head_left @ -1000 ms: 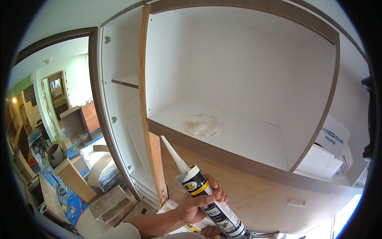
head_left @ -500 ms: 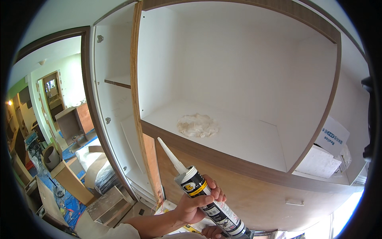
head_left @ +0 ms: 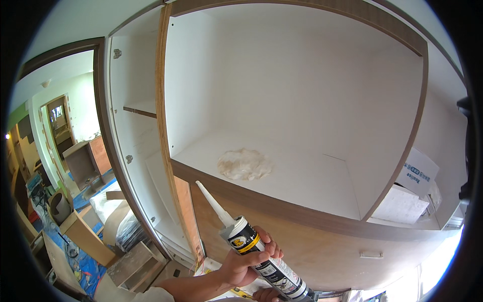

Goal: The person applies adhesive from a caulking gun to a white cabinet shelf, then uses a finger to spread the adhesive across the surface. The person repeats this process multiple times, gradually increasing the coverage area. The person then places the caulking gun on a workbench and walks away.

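Note:
My left hand wraps round a sealant cartridge, black and white with a yellow band. Its long white nozzle points up and left, in front of the cabinet's lower brown edge. At the bottom rim, my right hand shows only in part, its fingers curled at the back end of the cartridge beside the dark caulking gun. Beyond the nozzle tip, a crumpled whitish-beige patch lies on the white floor of the open cabinet.
Left of the cabinet stands a narrow white cupboard with hinges. Through a doorway are loose drawer boxes and blue sheeting. A white box sits on a shelf at right. Below the cabinet is a wooden panel with a handle.
The view has shifted slightly, so the cabinet and room sit a little further left. Both hands keep their hold, and the nozzle tip sits slightly lower in the picture.

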Available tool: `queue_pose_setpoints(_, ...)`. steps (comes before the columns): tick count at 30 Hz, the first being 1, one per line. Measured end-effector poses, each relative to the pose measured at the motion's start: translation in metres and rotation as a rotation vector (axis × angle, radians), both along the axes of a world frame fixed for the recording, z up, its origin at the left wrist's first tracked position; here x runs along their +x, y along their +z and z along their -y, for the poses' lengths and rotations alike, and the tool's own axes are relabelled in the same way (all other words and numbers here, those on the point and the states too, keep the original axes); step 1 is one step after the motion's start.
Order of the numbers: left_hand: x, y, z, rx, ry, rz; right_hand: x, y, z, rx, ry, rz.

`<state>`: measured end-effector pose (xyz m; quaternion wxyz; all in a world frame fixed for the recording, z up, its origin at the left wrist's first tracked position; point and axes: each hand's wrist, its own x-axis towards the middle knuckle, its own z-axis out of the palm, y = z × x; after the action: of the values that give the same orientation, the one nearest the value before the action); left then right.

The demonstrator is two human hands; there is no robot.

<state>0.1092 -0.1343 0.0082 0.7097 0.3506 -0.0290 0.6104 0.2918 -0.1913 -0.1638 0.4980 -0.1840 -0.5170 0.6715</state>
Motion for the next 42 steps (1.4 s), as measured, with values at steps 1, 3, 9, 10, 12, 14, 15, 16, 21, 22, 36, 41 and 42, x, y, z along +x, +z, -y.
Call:
queue_pose_setpoints(1, 0.0, -0.001, -0.001, -0.023, 0.019, -0.029, 0.0, -0.003, -0.002, -0.004, -0.018, 0.016)
queue_pose_setpoints(3, 0.003, -0.004, -0.003, -0.057, 0.051, -0.071, 0.001, -0.01, -0.009, -0.008, -0.072, 0.07)
queue_pose_setpoints(9, 0.004, -0.03, -0.028, -0.004, 0.282, -0.171, 0.015, -0.014, -0.034, -0.277, -0.152, 0.436)
queue_pose_setpoints(10, 0.001, -0.036, -0.032, 0.053, 0.338, -0.208, 0.017, -0.005, -0.035, -0.415, -0.073, 0.459)
queue_pose_setpoints(12, -0.007, -0.048, -0.033, 0.049, 0.448, -0.391, 0.03, 0.028, -0.025, -0.357, -0.09, 0.796)
queue_pose_setpoints(14, -0.014, -0.058, -0.032, 0.07, 0.495, -0.527, 0.026, 0.07, -0.022, -0.273, -0.15, 0.674)
queue_pose_setpoints(15, -0.014, -0.065, -0.029, 0.064, 0.509, -0.567, 0.026, 0.096, -0.018, 0.012, -0.251, 0.699)
queue_pose_setpoints(16, -0.013, -0.07, -0.027, 0.07, 0.491, -0.589, 0.016, 0.118, -0.021, 0.115, -0.327, 0.48)
queue_pose_setpoints(21, -0.008, -0.092, -0.017, 0.06, 0.399, -0.7, -0.03, 0.203, -0.043, 0.45, -0.41, 0.256)
queue_pose_setpoints(22, -0.007, -0.093, -0.015, 0.07, 0.385, -0.717, -0.039, 0.21, -0.047, 0.473, -0.383, 0.257)
queue_pose_setpoints(36, -0.022, -0.099, -0.006, 0.055, 0.516, -0.885, -0.081, 0.196, -0.062, 0.452, -0.381, 0.321)
queue_pose_setpoints(41, -0.032, -0.102, -0.005, -0.034, 0.487, -0.941, -0.081, 0.194, -0.068, 0.454, -0.406, 0.351)
queue_pose_setpoints(42, -0.033, -0.102, -0.005, -0.045, 0.49, -0.947, -0.081, 0.193, -0.071, 0.452, -0.413, 0.365)
